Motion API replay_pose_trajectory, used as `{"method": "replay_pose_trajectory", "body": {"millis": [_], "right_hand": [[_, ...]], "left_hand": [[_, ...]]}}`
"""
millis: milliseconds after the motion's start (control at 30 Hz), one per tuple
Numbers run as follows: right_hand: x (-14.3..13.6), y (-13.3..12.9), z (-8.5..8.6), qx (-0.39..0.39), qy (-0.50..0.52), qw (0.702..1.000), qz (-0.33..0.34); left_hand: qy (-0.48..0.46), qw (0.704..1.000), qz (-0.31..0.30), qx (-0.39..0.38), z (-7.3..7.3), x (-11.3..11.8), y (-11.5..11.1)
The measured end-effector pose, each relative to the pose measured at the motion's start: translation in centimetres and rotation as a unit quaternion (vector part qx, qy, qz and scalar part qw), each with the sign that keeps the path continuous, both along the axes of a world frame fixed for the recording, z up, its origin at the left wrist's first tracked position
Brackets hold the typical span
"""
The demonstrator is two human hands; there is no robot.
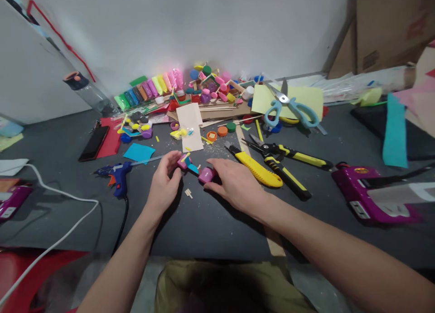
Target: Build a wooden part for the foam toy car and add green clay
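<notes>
Between my hands, low over the dark table, is a small craft model. It has a purple-pink cap at each end, joined by a blue strip, and a short yellow stick on top. My left hand curls its thumb and fingers around the left cap. On the other side, my right hand has the right cap between thumb and fingers. A few short wooden stick pieces lie just below the model. A blue paper piece lies to the left.
A blue glue gun lies left, near a phone. To the right are a yellow utility knife, pliers and scissors. Clay packets and colourful caps line the wall. A purple power strip sits far right.
</notes>
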State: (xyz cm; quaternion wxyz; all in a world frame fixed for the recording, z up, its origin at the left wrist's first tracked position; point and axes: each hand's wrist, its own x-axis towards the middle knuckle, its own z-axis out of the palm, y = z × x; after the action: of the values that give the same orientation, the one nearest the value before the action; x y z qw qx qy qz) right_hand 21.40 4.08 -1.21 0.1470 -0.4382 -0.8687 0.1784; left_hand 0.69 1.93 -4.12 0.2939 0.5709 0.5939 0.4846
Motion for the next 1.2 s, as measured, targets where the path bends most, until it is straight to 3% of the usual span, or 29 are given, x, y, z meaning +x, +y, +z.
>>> {"method": "replay_pose_trajectory", "body": {"millis": [200, 467, 800, 967, 1067, 1200], "right_hand": [[-1.5, -1.1, 0.3, -0.023, -0.004, 0.999, 0.034], [-1.9, -1.1, 0.0, -0.017, -0.013, 0.998, 0.059], [-1.6, -0.2, -0.4, 0.019, 0.029, 0.999, 0.010], [-0.2, 0.4, -0.6, 0.053, 0.096, 0.994, -0.024], [0.5, 0.8, -0.8, 0.084, 0.129, 0.988, -0.029], [0.8, 1.0, -0.5, 0.121, 0.157, 0.980, -0.016]], "left_hand": [[-0.022, 1.000, -0.003, 0.014, 0.0, 0.2, 1.0], [-0.006, 0.989, 0.126, 0.082, 0.3, -1.3, 0.2], [0.043, 0.992, 0.093, 0.066, -0.1, -1.2, 0.1], [0.123, 0.983, 0.121, 0.062, 1.7, -1.2, -1.2], [0.222, 0.963, 0.150, 0.030, 3.6, -2.4, -3.6], [0.355, 0.891, 0.277, -0.052, 5.0, -5.7, -7.1]]}}
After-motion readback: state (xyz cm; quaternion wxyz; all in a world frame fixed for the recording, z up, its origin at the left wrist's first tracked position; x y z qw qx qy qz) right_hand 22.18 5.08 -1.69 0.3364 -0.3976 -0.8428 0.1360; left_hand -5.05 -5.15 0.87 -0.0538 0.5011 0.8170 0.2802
